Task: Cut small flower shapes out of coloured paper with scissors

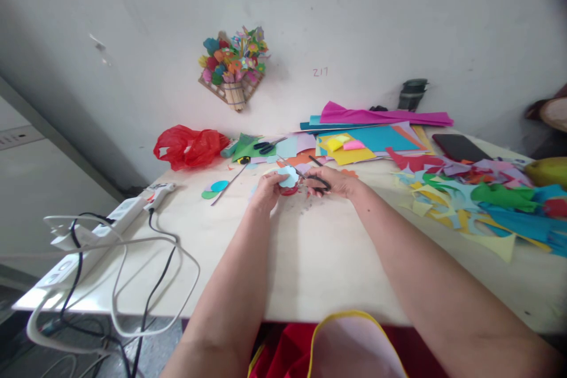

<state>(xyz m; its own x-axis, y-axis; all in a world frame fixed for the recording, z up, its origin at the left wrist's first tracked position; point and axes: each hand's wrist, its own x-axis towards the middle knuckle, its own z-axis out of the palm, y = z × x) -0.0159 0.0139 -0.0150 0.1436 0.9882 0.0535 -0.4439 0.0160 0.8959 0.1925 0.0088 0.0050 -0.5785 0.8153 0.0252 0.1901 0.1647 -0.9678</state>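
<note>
My left hand (267, 189) pinches a light blue paper flower (289, 176) with a scalloped edge, held just above the table. In my right hand (332, 182) is a pair of scissors (316, 181) with black handles, the fingers wrapped round them. The blades point left toward the flower's edge; whether they touch the paper I cannot tell. Beneath the flower a small red round thing (289, 191) shows, partly hidden. Left of my left hand lie a blue paper circle (220, 186) and a green one (209, 195) beside a thin dark strip (229, 185).
A second pair of scissors (267, 146) lies on green paper at the back. Coloured sheets (385, 140) are stacked behind my right hand. Paper scraps (447, 195) cover the right side, near a phone (460, 147). A red plastic bag (190, 147) and a power strip (95, 242) with cables are left.
</note>
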